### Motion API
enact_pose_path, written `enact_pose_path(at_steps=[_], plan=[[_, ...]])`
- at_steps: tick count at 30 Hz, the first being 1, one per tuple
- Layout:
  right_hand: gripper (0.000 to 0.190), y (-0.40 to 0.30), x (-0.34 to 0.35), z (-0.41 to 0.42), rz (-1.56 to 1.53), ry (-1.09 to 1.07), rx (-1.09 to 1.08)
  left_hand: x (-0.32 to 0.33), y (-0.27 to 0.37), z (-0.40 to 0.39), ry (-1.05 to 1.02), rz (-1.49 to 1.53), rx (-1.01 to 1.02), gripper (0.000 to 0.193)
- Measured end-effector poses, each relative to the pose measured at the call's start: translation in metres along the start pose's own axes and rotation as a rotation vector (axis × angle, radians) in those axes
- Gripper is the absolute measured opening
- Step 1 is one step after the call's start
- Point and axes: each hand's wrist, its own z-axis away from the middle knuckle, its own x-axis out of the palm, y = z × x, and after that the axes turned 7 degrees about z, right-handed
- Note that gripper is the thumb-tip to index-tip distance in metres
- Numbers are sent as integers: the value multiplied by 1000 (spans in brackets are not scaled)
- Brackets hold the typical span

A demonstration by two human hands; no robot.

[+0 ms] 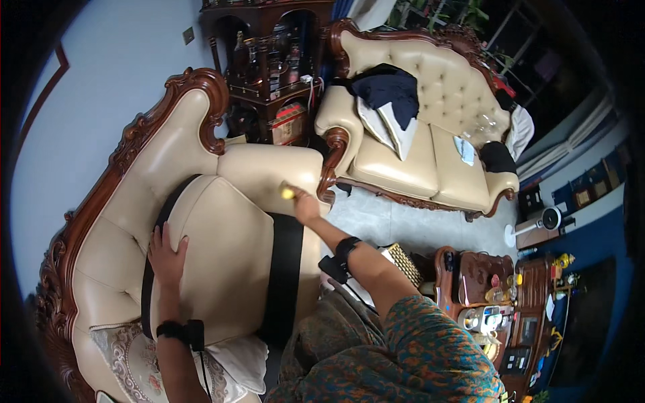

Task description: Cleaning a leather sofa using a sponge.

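My left hand (168, 254) lies spread on the upper edge of a loose cream leather seat cushion (221, 252), which tilts up from the sofa and shows a black band along its edge. My right hand (305, 204) is closed around a small brush-like tool with a yellow end (287, 193), over the padded cream armrest (252, 161). The tool's exact kind is unclear, as it is small and blurred. A black strip (284, 272) of the sofa base shows beside the cushion. Both wrists wear black straps with small devices.
A patterned pillow (136, 360) and a white cloth (244, 360) lie beside the cushion. Carved wood (131, 136) frames the sofa back. A second cream sofa (398, 169) holds dark clothing (390, 90). A glass-bottle cabinet (262, 98) stands in the corner; a brown table (486, 277) is at right.
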Motion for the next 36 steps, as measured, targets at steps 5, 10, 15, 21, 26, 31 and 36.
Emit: enact_pose_path(at_steps=[5,10,15,21,26,31,36], plan=[[45,26,-4,-42,36,79,7,-7,5,0,-19,15,8,68],[49,74,24,-89,277,95,-94,-7,5,-15,-41,107,-8,65],[53,100,63,-112,464,-172,-242,-11,-19,-23,-119,192,-71,65],[56,105,89,-156,415,-174,-281,-11,-36,-35,-182,242,-111,62],[55,103,96,-233,347,-306,-64,-7,-29,-47,-227,216,-110,64],[48,92,110,-196,506,-181,-189,-9,-31,-38,-219,218,-133,64],[52,115,98,-106,454,-84,-379,-12,-40,-31,-217,231,-145,64]])
